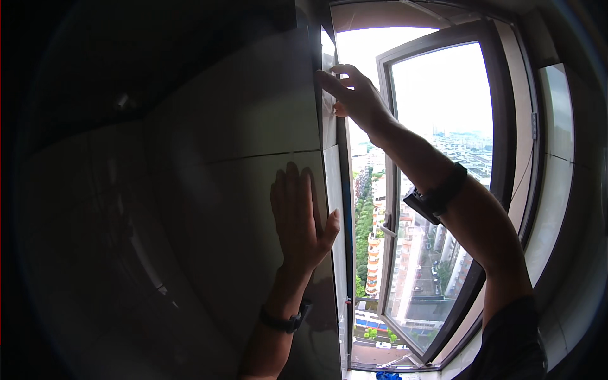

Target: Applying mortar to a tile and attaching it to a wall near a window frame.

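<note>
Left hand (301,227) and right hand (361,98) apart, at a tiled wall (247,196) beside an open casement window (500,76)
Left lies flat; right curls at the corner edge (320,130), grip unclear; even palm pressure suits.

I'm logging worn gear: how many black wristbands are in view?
2: one black wristband sits below the left hand; the other black wristband is around the right forearm.

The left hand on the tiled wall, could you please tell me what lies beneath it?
Beneath the left hand is a shaded wall tile, visible around it; the patch directly behind the hand is hidden from view.
</note>
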Demonstrator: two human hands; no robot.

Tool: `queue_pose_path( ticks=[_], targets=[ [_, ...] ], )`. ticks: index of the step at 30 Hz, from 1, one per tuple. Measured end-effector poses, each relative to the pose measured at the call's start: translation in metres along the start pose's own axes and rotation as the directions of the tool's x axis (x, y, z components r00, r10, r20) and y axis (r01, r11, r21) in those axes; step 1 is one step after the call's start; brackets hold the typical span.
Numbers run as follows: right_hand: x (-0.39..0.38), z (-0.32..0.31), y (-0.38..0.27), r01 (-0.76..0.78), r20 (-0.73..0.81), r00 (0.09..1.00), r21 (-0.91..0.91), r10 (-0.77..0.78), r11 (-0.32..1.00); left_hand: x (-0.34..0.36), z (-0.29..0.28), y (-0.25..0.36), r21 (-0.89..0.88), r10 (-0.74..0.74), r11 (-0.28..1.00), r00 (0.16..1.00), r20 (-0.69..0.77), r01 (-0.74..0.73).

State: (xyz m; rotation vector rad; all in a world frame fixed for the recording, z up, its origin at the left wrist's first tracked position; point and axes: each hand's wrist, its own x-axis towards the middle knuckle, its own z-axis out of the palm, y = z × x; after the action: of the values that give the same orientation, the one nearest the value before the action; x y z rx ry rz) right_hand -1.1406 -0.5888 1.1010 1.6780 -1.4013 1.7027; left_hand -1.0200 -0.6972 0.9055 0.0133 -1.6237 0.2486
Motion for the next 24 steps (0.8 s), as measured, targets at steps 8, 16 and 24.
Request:
queue_pose_path(
  ticks=[8, 16, 24],
  targets=[
    [0.012, 0.025, 0.025, 0.322, -0.140, 0.935, -0.060, -0.327, 0.945, 0.038, 0.000, -0.014, 0.031, 0.102, 0.995, 0.987, -0.126, -0.099],
    [0.020, 0.057, 0.042, 0.512, -0.332, 0.816, 0.040, -0.472, 0.858, 0.046, -0.006, -0.022, 0.212, 0.119, 0.971, 0.992, -0.034, -0.109],
    [0.019, 0.058, 0.040, 0.502, -0.340, 0.818, 0.027, -0.464, 0.864, 0.046, -0.004, -0.020, 0.259, 0.126, 0.959, 0.992, -0.026, -0.115]
  ],
)
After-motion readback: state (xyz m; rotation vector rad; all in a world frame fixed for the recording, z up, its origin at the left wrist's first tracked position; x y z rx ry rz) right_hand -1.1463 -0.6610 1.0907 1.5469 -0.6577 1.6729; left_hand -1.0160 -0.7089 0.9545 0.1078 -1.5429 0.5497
